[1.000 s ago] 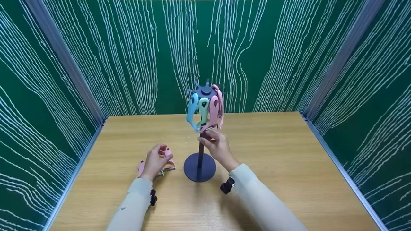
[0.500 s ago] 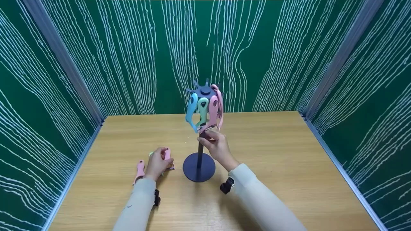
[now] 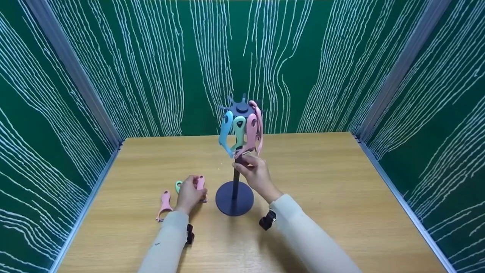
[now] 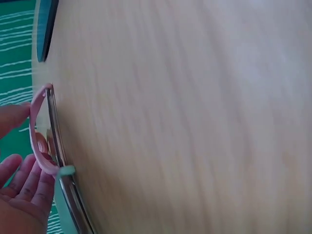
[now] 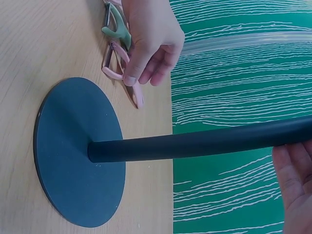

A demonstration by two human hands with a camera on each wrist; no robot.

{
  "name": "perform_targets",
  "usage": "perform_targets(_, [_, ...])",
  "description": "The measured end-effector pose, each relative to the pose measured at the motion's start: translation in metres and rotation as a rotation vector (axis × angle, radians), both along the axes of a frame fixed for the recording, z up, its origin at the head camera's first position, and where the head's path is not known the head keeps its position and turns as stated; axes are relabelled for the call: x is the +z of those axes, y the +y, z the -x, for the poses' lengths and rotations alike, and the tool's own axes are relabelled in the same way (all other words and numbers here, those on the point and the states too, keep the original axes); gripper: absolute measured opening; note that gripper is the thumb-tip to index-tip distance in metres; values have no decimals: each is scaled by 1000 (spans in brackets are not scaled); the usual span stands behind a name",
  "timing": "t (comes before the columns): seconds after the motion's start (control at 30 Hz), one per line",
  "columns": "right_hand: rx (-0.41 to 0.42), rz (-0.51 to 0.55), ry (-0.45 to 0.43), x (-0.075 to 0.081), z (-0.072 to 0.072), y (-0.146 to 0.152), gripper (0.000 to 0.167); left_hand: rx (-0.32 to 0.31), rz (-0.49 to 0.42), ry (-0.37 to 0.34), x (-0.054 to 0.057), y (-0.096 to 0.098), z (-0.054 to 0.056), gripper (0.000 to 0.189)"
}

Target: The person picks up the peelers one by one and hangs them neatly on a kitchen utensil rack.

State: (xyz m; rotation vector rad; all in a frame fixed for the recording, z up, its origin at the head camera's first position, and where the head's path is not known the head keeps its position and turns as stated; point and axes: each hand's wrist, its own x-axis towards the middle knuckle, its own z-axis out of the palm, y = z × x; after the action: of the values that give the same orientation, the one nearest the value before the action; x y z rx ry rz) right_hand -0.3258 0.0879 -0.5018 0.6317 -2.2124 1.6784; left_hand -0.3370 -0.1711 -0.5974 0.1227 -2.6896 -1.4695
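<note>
My left hand pinches a pink peeler by its handle, low at the table left of the stand. In the left wrist view the fingers and thumb are on either side of the peeler's pink head. A green peeler lies beside it, partly hidden by the hand. Another pink peeler lies further left. My right hand holds the upper post of a dark rotating stand. On the stand's hooks hang a blue peeler, a green peeler and pink peelers.
The stand's round base rests on the wooden table. Bare hooks point to the back and left at its top. Green walls with white lines enclose the table at the back and sides.
My left hand has come down and right onto the pink peeler, fingers closing on its handle. The left pink peeler and the green one are more exposed. The right hand stays on the post.
</note>
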Motion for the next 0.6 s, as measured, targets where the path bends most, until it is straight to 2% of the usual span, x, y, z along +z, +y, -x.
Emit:
perform_targets(0.23, [-7,4,-18,1,0,-1,14,-9,-4,-23,1,1,0,67])
perform_targets(0.43, [-15,28,12,0,0,-3,10,-5,-88,-42,-4,1,-1,10])
perform_targets(0.53, [-20,25,16,0,0,-3,9,5,-129,-73,-5,1,-3,10])
perform_targets(0.6, [-27,21,16,0,0,-3,9,17,-116,-87,-4,2,-3,22])
